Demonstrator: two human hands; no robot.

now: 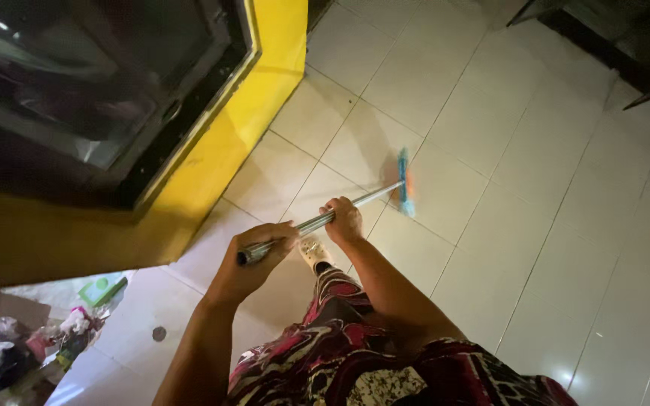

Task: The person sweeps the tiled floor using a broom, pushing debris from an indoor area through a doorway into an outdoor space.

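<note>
A person stands on a pale tiled floor (pixel 536 225), both hands wrapped around the thin metal handle of a mop (pixel 355 201). The left hand (pixel 253 259) is closed in a fist around the near, dark-tipped end of the handle, close to the body. The right hand (pixel 342 219) is curled around the shaft a little farther along, so it is the hand nearer the mop's working end. The handle runs in a long straight line from the near left up to the far right, ending in a flat blue and orange mop head (pixel 405 183) that rests on the tiles, just beyond the right hand. Below the hands, a light shoe (pixel 314 252) and a red patterned garment (pixel 355 353) show. To the left rises a yellow-framed cabinet with dark glass (pixel 265 83). In the near left corner lies a heap of bags and litter (pixel 24 346).
</note>
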